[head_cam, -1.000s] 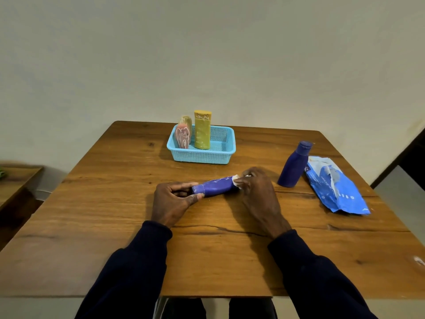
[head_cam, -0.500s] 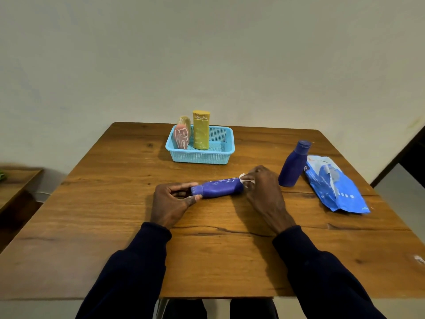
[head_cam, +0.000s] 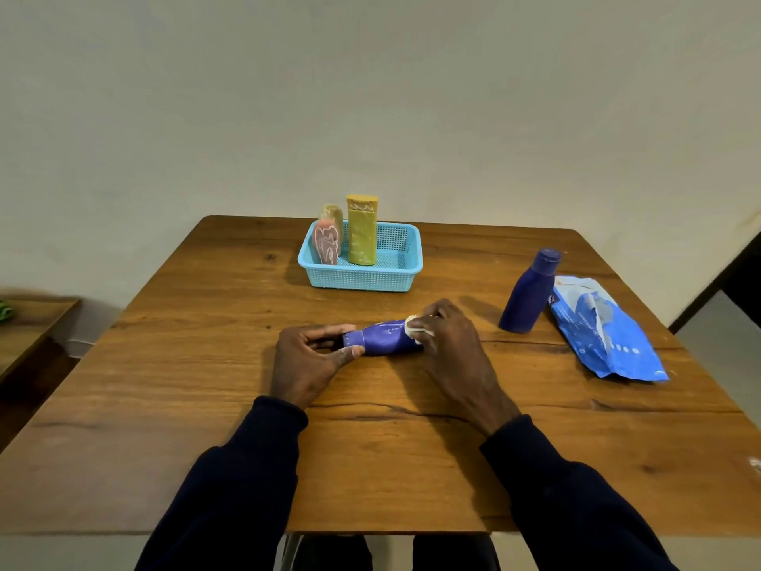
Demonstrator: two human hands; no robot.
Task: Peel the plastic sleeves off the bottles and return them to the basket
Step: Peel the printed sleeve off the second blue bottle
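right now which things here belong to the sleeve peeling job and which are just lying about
In the job: lying purple plastic bottle, gripped by left hand, right hand pinching its white peeled strip; upright purple bottle; light blue mesh basket holding yellow bottle, pink bottle, beige bottle.
Lying about: crumpled blue plastic packet; wooden side table.

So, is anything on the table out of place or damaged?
Only the blue pack near the right edge: crumpled, its flap looks torn open. One purple bottle lies flat only because the left hand and right hand hold it.
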